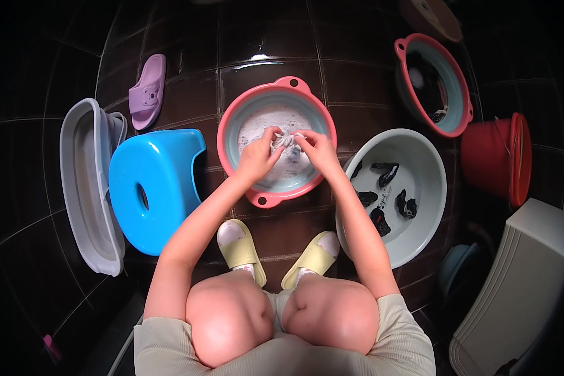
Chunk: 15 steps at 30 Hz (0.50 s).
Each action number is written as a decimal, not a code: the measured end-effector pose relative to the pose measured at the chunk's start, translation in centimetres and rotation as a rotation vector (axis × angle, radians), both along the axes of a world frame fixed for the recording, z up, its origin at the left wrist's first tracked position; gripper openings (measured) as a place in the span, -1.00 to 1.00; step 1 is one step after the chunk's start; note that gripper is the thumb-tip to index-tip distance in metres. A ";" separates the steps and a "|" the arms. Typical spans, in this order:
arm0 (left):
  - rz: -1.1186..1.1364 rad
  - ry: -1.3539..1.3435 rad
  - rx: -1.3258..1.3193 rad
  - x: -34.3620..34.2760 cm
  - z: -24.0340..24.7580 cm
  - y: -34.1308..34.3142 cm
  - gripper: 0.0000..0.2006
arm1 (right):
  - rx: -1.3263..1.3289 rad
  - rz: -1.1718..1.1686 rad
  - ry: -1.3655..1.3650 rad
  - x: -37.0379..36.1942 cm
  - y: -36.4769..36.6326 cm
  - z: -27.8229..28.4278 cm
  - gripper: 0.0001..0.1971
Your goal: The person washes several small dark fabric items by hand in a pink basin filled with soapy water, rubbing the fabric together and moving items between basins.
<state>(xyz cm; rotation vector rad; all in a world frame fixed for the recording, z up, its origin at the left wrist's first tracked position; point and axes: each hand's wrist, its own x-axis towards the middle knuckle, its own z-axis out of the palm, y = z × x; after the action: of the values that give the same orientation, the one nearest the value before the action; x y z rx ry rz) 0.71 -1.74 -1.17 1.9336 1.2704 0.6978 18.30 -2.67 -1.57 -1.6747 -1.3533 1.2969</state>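
Both hands over a pink-rimmed basin (277,113) full of soapy water, set on the dark tiled floor (257,50). Left hand (257,156) and right hand (318,150) close together, each grip pinched tight on one small wet white cloth (287,140), bunched up between them just above the foam. Cannot tell what kind of cloth.

No packages, labels or signs to tell of.

Little open floor around the basin. Just left, a blue plastic stool (153,188), nearly touching the basin rim. Past the stool, a long grey tub (84,188) on its side at the far left edge. A purple slipper (147,91) up above the stool, lying alone on the tiles.

Just right of the basin, a big pale grey basin (420,163) with several small dark clothes (388,188) inside, right under the right forearm. Farther up on the right, another pink-rimmed basin (460,81) with dark things in it. Next to that, a red bucket (495,156) tipped on its side. A white ribbed bin (514,288) in the lower right corner.

Below the basin, two feet in yellow slippers (241,247), toes near the basin's edge, bare knees just behind.
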 end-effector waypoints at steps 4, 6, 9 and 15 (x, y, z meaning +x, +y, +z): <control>-0.030 -0.023 -0.054 1.3 0.9 0.4 -0.71 | 0.075 -0.033 -0.003 1.2 -0.3 3.2 -0.77; -0.031 -0.082 -0.069 3.5 2.3 0.4 -0.75 | 0.139 -0.121 0.080 2.9 -0.7 3.7 -0.78; -0.020 -0.025 -0.010 7.1 4.9 0.3 -0.78 | 0.183 -0.274 0.140 5.3 -2.2 5.2 -0.79; -0.213 -0.066 0.161 14.9 6.1 -1.4 -0.80 | 0.204 -0.556 0.073 12.1 -8.1 5.5 -0.81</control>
<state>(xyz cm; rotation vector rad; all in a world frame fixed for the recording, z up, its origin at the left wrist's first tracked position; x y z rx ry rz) 15.64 -3.17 4.89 2.1198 0.9749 0.7664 30.36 -10.76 3.98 -1.6775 -0.8518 0.8561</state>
